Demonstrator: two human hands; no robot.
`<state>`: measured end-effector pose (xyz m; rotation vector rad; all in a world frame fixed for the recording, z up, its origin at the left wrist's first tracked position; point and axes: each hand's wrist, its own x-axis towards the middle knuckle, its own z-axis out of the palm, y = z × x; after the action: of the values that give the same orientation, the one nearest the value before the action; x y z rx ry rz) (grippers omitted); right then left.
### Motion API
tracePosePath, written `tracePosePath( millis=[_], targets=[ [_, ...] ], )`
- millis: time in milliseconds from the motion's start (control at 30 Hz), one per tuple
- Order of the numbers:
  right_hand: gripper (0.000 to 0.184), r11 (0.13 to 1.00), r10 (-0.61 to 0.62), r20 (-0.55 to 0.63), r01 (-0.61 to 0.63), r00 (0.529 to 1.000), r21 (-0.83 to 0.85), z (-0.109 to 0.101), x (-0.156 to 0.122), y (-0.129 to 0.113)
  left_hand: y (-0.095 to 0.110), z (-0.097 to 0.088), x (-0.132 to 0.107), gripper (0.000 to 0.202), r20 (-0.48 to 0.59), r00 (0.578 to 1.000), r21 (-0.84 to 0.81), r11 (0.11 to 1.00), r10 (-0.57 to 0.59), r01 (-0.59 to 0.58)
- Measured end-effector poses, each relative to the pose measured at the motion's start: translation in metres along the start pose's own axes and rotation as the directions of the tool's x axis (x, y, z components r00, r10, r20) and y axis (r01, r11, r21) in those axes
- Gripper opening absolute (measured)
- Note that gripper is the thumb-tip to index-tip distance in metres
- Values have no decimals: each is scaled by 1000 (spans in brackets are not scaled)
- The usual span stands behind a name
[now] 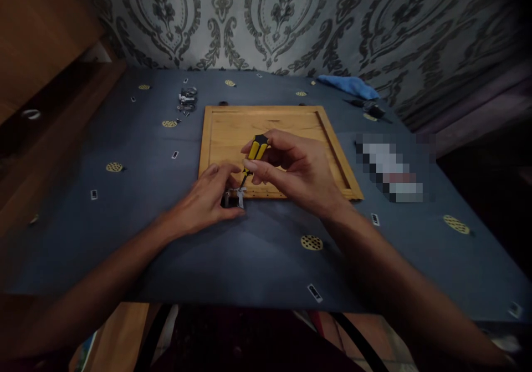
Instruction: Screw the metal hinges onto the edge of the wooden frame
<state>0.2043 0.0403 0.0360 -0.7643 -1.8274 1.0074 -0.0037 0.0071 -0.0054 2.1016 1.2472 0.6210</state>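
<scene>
One small metal hinge (238, 196) sits at the wooden panel's (266, 122) near edge, centre frame, pinched by the left hand's (208, 197) fingers. The right hand's (297, 172) fingers grip a yellow-black screwdriver (256, 149), tip down on it. An upright tool, with the hinge flat on the blue surface (249, 261), seems wise.

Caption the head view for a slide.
Right hand holds yellow-and-black screwdriver on a small metal fitting, left hand steadying it at the near edge of the wooden panel.
</scene>
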Motion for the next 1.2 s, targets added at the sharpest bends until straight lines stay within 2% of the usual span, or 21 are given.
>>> tracePosePath(
  millis=[100, 200, 267, 467, 700, 833, 1000, 1200],
  targets=[
    [40, 998, -57, -170, 50, 984, -44, 8, -2, 2, 1, -1, 0, 50, 5, 1000, -3, 1000, -8, 8],
    [42, 993, -115, -366, 92, 924, -79, 12, -4, -3, 1, 0, -1, 58, -5, 1000, -15, 1000, -7, 7],
    [42, 991, -129, -414, 99, 901, -93, 11, -4, -6, -1, 1, -1, 63, -10, 1000, -21, 1000, -4, 4],
    [42, 974, -181, -282, 131, 942, -185, 8, -7, 5, -3, 1, -1, 64, -3, 1000, -25, 1000, -10, 9],
    [39, 959, -203, -261, 138, 944, -248, 9, -10, 9, -4, 3, -2, 63, -19, 1000, -12, 1000, 8, -8],
    [39, 964, -190, -273, 127, 943, -232, 9, -10, 10, -4, 3, -2, 64, -14, 1000, -15, 1000, 2, -2],
    [37, 972, -183, -251, 136, 951, -192, 9, -12, 9, -2, 1, -1, 53, -8, 1000, -12, 1000, 2, -2],
    [30, 989, -118, -129, 104, 985, -109, 6, -12, 3, 1, -1, -1, 44, -11, 1000, -12, 1000, 6, -6]
  ],
)
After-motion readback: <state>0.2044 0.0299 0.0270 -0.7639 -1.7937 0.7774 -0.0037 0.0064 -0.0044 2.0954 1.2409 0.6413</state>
